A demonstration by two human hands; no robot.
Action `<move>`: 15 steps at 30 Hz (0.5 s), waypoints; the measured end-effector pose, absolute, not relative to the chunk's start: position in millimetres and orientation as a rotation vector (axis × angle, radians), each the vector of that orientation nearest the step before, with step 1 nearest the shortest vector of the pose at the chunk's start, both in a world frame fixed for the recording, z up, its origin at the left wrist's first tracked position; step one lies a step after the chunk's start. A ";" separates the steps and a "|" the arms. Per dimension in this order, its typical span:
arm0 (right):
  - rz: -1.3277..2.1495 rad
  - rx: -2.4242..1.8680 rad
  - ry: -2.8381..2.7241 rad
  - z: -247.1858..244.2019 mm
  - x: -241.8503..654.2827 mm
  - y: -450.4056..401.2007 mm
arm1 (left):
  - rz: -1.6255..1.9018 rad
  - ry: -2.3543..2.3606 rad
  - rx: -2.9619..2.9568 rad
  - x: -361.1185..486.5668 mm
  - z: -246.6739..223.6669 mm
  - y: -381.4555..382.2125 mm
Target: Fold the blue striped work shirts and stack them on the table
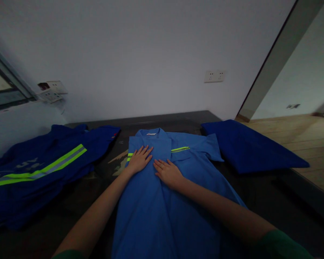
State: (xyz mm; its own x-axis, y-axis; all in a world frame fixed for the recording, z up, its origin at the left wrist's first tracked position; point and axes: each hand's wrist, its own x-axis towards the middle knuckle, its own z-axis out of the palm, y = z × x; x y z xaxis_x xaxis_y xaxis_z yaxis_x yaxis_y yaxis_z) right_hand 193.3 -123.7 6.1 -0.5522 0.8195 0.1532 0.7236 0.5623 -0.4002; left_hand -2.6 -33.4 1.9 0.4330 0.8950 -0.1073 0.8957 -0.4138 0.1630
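Observation:
A light blue work shirt point(156, 201) lies spread on the dark table, its collar toward the wall. Its left side is folded inward over the front, while the short sleeve on the right sticks out. Yellow-green strips cross the chest. My left hand point(140, 159) rests flat on the folded part near the left edge, fingers spread. Beside it, my right hand point(169, 173) lies flat on the middle of the shirt with its fingers stretched out. Neither hand grips the cloth.
To the left lies a dark blue garment point(70, 151) with a wide reflective band. A folded blue cloth point(248, 147) sits at the right on the dark table point(178, 118). Behind stands a white wall with a socket point(214, 76); wooden floor point(275, 133) shows at right.

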 end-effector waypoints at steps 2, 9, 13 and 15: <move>0.446 -1.265 -2.482 5.7 194.7 -122.8 | -0.045 1.641 2.457 1.6 3.7 -32.8; 0.640 -1.231 -2.442 28.2 221.9 -141.8 | -0.099 1.757 2.406 13.0 5.7 -33.4; 0.788 -1.217 -2.260 56.7 278.5 -191.8 | -0.083 1.724 2.342 12.5 9.2 -30.0; 0.883 -1.330 -2.070 69.4 318.8 -227.7 | -0.053 1.714 2.294 14.4 15.4 -26.2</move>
State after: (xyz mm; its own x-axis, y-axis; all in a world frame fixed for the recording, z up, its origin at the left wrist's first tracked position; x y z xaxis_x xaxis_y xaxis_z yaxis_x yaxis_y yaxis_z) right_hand 318.8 -227.7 69.4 -0.3815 0.9210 0.0788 0.5808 0.3051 -0.7547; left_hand 14.4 -26.2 15.4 0.2967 0.9352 -0.1931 0.9453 -0.2590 0.1981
